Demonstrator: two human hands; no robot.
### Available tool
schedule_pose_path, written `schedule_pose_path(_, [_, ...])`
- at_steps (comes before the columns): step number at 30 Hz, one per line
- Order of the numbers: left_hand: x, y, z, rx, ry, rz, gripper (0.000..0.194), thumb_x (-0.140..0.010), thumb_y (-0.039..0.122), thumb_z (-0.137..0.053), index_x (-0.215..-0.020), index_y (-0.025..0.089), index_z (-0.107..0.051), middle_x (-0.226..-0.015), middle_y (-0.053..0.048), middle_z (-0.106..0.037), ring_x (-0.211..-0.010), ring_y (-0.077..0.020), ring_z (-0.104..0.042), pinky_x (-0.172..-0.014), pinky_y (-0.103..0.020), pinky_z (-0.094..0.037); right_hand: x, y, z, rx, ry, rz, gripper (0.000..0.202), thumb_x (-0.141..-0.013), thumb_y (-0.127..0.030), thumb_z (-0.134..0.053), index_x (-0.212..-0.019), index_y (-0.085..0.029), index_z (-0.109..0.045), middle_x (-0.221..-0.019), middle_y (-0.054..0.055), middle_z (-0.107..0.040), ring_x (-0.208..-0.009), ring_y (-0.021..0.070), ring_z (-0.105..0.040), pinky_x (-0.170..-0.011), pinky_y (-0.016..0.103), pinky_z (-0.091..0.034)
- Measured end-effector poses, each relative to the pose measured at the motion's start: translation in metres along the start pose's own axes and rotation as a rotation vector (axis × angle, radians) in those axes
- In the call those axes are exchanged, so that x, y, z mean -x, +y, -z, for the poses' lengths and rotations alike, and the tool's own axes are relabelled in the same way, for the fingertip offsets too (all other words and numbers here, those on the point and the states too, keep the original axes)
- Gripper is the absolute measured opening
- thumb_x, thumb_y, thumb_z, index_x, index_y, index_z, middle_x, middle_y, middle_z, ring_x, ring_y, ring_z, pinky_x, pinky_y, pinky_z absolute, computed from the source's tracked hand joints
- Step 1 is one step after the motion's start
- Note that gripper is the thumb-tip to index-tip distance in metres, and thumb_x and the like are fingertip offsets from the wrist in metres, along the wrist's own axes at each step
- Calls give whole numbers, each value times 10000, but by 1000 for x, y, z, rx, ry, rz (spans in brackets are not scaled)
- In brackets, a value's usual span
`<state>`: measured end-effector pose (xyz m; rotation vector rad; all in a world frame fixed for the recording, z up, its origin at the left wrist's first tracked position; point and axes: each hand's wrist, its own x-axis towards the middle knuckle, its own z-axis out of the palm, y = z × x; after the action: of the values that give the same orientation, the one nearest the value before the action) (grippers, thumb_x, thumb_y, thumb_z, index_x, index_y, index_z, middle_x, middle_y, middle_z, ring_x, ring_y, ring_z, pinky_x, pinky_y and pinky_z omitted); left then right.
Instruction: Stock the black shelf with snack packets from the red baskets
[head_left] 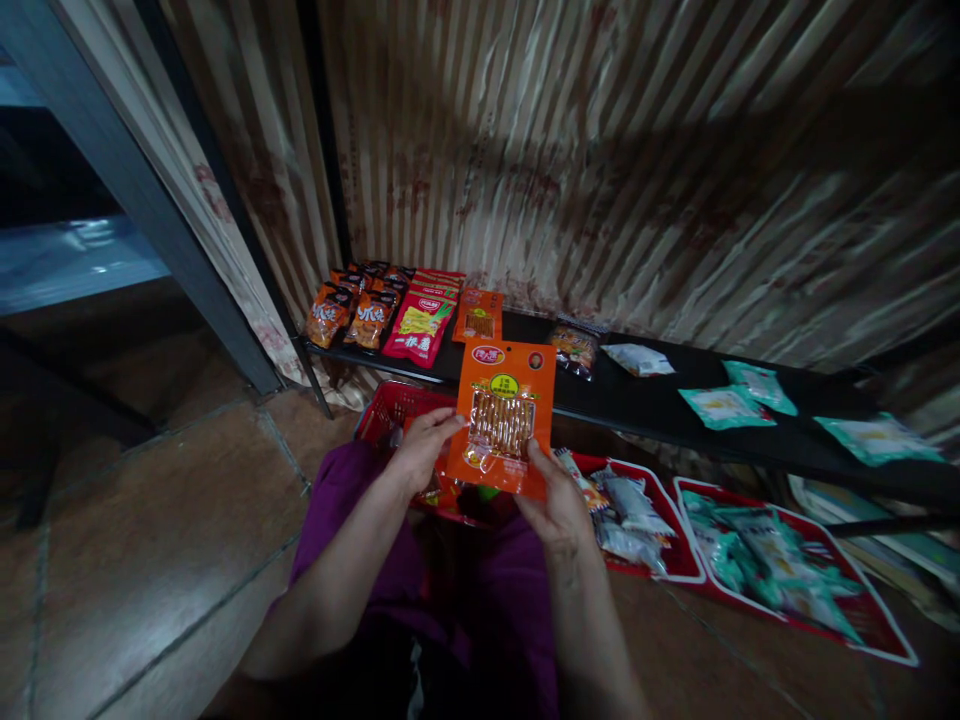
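Observation:
An orange snack packet (503,412) with a clear window is held upright in front of me by both hands. My left hand (422,445) grips its left edge and my right hand (556,500) grips its lower right corner. Below the packet stands a red plastic basket (390,405). Just beyond lies a low black shelf (637,400) that carries another matching orange packet (479,316), red packets (420,318) and small orange-brown packets (352,310).
Teal packets (739,398) and a white packet (637,358) lie further right on the shelf. Two red trays (870,625) of packets sit on the tiled floor at right. A striped curtain hangs behind. A dark post (150,200) stands at left.

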<state>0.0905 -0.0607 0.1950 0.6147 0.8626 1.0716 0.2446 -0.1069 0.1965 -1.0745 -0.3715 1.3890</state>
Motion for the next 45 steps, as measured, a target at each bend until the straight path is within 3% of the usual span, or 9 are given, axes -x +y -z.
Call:
schedule_pose_path(3, [2,-3,-3,46,-49,28,196,-618,242,-734,-778,148,-671,-687,-40,-683,-582,-151,-610,-628,-289,-482,-2,2,-2,4,-47,13,267,-592,-287,-778,-830,-218,-678,-869,8,-728,-790,198,-672,-718,322,-543])
schedule_pose_path(8, [-3,-2,-3,86,53,-7,169,-593,197,-720,-742,155,-652,-607,-2,-653,-536,-137,-590,-580,-270,-473,0,3,-2,21,-69,-19,259,-596,-251,-778,-832,-229,-675,-885,-9,-723,-784,169,-668,-711,292,-538])
schedule_pose_path(12, [-6,-2,-3,119,85,-65,193,-595,205,-721,-767,160,-646,-648,6,-656,-574,-126,-590,-630,-268,-475,2,6,-2,-13,-141,4,317,-570,-206,-794,-855,-265,-668,-880,-34,-719,-808,153,-660,-732,303,-543])
schedule_pose_path(20, [-6,0,-11,151,82,-140,232,-595,256,-725,-794,170,-641,-691,6,-665,-591,-126,-585,-643,-266,-466,3,13,-7,-74,-120,13,340,-556,-134,-789,-844,-268,-669,-836,-51,-720,-786,114,-655,-765,268,-537])
schedule_pose_path(26, [-3,2,-13,151,78,-139,282,-572,284,-748,-796,163,-628,-683,14,-653,-593,-125,-586,-654,-277,-472,2,15,-8,-86,-31,26,317,-526,-132,-809,-791,-235,-668,-792,-39,-724,-731,121,-666,-667,240,-555])
schedule_pose_path(30, [1,4,-12,122,21,-117,280,-594,274,-740,-821,154,-630,-720,4,-660,-636,-127,-600,-696,-281,-472,2,15,-8,-106,43,31,351,-475,-113,-823,-775,-212,-669,-736,-36,-721,-663,115,-662,-601,216,-558])
schedule_pose_path(37, [11,9,-13,2,-242,-121,509,-574,128,-723,-1064,188,-599,-973,-30,-674,-890,-180,-629,-841,-306,-460,2,12,-9,-129,58,78,345,-487,-103,-803,-788,-207,-671,-775,-26,-728,-700,123,-672,-630,213,-564])
schedule_pose_path(45, [6,3,-13,-36,-216,-159,572,-566,43,-619,-1118,183,-572,-953,-29,-683,-825,-158,-636,-785,-273,-468,3,10,-9,-120,66,74,331,-475,-95,-801,-759,-201,-669,-741,-35,-720,-676,111,-661,-629,209,-555])
